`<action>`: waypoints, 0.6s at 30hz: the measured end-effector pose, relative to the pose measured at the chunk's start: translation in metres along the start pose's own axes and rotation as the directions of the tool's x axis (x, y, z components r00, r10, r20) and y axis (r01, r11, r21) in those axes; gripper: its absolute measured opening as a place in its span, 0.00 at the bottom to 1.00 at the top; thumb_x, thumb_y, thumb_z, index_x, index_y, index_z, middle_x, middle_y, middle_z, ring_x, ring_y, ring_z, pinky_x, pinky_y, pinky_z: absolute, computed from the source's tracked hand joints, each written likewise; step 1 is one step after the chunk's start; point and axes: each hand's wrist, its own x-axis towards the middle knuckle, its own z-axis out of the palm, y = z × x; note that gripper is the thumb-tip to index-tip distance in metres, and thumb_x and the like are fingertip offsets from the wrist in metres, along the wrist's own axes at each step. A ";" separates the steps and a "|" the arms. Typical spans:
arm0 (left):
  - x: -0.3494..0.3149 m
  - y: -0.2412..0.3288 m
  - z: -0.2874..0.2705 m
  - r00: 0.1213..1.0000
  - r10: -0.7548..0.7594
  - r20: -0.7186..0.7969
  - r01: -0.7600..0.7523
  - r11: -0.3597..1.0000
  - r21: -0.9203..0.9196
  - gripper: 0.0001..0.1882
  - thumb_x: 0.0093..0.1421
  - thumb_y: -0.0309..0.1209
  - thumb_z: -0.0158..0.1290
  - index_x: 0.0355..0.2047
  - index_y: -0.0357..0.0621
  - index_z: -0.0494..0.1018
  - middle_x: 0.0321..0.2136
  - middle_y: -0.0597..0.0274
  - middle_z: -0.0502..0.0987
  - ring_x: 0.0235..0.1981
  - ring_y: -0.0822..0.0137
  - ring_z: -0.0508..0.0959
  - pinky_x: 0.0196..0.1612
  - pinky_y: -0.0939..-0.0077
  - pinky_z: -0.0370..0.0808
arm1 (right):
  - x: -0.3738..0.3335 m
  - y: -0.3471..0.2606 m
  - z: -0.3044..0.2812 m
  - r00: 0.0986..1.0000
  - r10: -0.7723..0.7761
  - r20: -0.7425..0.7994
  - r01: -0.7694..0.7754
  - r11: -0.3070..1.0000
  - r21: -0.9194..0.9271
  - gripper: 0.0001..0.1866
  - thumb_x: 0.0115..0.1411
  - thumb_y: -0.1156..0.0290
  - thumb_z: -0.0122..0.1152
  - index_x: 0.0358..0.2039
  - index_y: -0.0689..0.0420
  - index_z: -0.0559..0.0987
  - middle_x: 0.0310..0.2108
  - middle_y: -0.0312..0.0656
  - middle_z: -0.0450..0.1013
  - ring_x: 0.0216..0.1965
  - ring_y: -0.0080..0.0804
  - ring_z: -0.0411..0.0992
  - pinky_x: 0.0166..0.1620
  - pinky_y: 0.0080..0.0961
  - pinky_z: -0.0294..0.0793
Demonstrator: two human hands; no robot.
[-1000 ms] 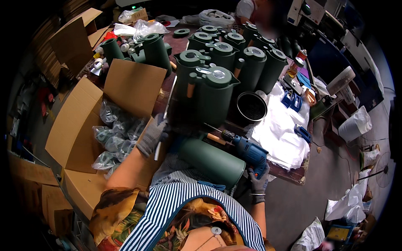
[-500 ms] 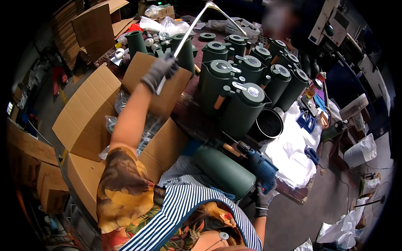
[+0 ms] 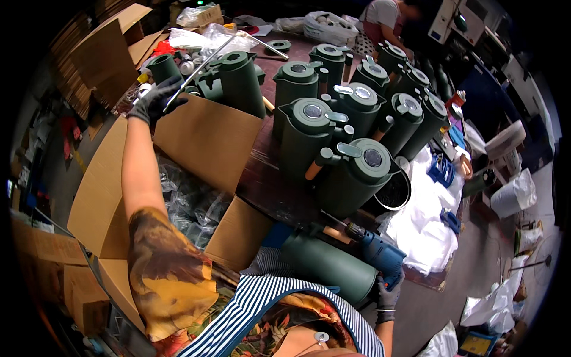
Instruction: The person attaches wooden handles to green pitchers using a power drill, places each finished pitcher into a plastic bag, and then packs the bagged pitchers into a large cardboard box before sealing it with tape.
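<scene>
The gloved left hand (image 3: 156,101) grips a thin metal rod (image 3: 199,66) above the tabletop's far left corner; the right hand (image 3: 388,293), partly hidden, clasps a blue drill (image 3: 380,254).

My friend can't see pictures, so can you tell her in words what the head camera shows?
A person's gloved left hand grips a long thin metal rod above an open cardboard box of clear plastic bags, while the gloved right hand holds a blue power drill against a dark green jug body lying in the lap. Many dark green lidded jugs crowd the brown table.
</scene>
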 end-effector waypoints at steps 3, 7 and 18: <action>0.002 -0.014 -0.017 0.967 -0.057 -0.247 0.137 0.937 0.322 0.29 0.56 0.22 0.60 0.60 0.46 0.71 0.49 0.58 0.79 0.50 0.60 0.79 0.50 0.67 0.77 | 0.011 -0.008 0.008 0.998 0.005 0.062 -0.005 1.000 0.012 0.43 0.53 0.72 0.72 0.66 0.56 0.60 0.53 0.48 0.73 0.52 0.34 0.73 0.55 0.32 0.73; 0.033 -0.032 0.028 0.823 0.392 -0.411 0.498 -0.150 0.854 0.35 0.56 0.42 0.62 0.64 0.67 0.66 0.64 0.68 0.67 0.66 0.55 0.64 0.66 0.50 0.61 | 0.015 -0.013 0.000 0.990 0.103 0.092 -0.102 0.995 -0.017 0.43 0.52 0.69 0.73 0.66 0.56 0.60 0.52 0.47 0.74 0.51 0.34 0.74 0.54 0.31 0.74; -0.111 0.172 0.454 0.666 0.624 0.407 -0.736 0.463 0.494 0.38 0.60 0.55 0.57 0.62 0.43 0.68 0.53 0.44 0.76 0.56 0.48 0.75 0.60 0.56 0.69 | 0.020 -0.009 0.005 0.991 0.060 0.123 -0.058 0.998 -0.023 0.46 0.51 0.64 0.76 0.65 0.58 0.60 0.51 0.48 0.74 0.50 0.36 0.75 0.53 0.32 0.74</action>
